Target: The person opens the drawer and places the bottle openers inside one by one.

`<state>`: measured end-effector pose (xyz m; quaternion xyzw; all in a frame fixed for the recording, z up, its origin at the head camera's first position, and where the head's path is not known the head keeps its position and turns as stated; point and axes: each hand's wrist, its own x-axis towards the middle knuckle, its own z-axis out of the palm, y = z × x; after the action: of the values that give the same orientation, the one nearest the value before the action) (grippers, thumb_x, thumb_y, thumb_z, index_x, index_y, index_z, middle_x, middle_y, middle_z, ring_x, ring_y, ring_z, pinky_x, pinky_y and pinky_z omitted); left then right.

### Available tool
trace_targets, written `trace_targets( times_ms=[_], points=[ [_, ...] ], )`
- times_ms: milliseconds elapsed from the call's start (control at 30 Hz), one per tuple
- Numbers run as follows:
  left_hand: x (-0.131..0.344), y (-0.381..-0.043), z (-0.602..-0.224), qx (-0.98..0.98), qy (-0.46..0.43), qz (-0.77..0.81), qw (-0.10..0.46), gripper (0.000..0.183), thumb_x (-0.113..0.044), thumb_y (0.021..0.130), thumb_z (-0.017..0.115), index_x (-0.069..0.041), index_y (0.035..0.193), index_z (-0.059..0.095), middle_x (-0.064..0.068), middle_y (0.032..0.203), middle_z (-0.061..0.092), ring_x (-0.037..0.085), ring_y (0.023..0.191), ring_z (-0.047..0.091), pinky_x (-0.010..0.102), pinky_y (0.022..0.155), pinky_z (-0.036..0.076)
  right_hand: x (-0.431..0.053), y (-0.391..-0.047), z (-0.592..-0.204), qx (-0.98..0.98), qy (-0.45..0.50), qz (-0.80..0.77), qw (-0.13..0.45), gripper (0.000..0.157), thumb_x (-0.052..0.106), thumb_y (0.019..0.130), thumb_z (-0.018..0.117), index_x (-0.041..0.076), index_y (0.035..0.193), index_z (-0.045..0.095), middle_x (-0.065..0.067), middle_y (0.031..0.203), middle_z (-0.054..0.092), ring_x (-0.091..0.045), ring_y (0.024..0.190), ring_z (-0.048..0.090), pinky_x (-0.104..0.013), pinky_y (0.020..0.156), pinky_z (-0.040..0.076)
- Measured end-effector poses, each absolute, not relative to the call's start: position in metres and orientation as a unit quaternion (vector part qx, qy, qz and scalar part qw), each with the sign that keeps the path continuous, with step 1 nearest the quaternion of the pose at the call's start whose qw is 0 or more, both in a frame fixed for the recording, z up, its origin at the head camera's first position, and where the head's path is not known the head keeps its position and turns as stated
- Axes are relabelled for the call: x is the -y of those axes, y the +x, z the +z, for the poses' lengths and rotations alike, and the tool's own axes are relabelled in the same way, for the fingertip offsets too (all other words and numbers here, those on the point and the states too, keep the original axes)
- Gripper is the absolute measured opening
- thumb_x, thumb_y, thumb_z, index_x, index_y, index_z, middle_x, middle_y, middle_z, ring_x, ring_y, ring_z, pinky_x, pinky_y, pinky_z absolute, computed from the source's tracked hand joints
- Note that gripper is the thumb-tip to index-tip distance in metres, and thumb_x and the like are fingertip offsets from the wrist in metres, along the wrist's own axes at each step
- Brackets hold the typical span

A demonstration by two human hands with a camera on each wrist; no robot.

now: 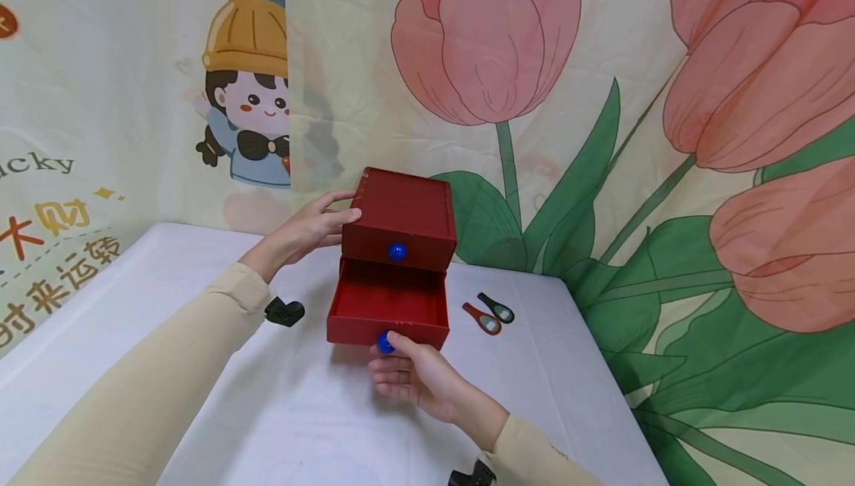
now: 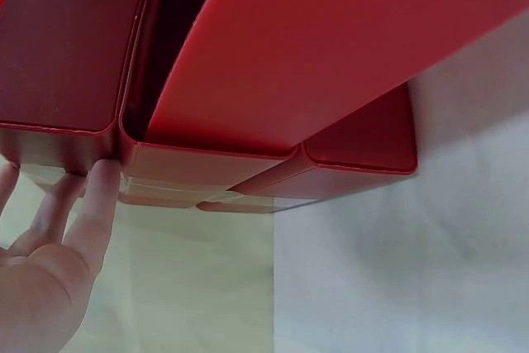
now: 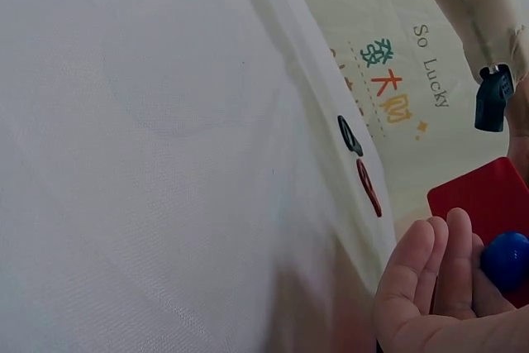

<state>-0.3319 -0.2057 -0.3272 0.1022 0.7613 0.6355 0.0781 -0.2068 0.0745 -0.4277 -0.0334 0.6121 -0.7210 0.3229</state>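
Observation:
A red drawer cabinet [image 1: 402, 200] stands on the white table. One drawer [image 1: 390, 305] is pulled out below the closed top drawer, its visible interior bare. My right hand [image 1: 427, 378] pinches the blue round knob [image 3: 506, 260] of that drawer between thumb and fingers, the other fingers loosely bent below. My left hand [image 1: 309, 228] steadies the cabinet's upper left side, thumb at the top edge. In the left wrist view its fingers [image 2: 97, 212] lie extended against the cabinet wall. A lower red section [image 2: 364, 142] shows there too. The top drawer has its own blue knob [image 1: 397, 251].
Right of the cabinet lie two small teardrop-ended items, one red [image 1: 484, 320] and one dark green [image 1: 497, 308]. A white cloth covers the table [image 1: 534, 397]. Behind it hangs a printed backdrop [image 1: 361, 85] with tulips and a cartoon figure.

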Motion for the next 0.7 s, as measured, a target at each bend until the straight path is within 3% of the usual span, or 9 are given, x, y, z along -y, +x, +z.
trace_targets(
  times_ms=[700],
  points=[
    [0.2055, -0.3300, -0.3287, -0.761, 0.103, 0.636, 0.074, 0.083, -0.039, 0.106, 0.063, -0.022, 0.172, 0.015, 0.019, 0.168, 0.036, 0.045, 0.148, 0.046, 0.054, 0.120, 0.041, -0.0737, -0.2059, -0.4269, -0.622, -0.039, -0.707, 0.333, 0.057, 0.050, 0.106, 0.061, 0.003, 0.136, 0.067, -0.008, 0.112, 0.078, -0.020, 0.098, 0.076, -0.035, 0.097, 0.061]
  ],
)
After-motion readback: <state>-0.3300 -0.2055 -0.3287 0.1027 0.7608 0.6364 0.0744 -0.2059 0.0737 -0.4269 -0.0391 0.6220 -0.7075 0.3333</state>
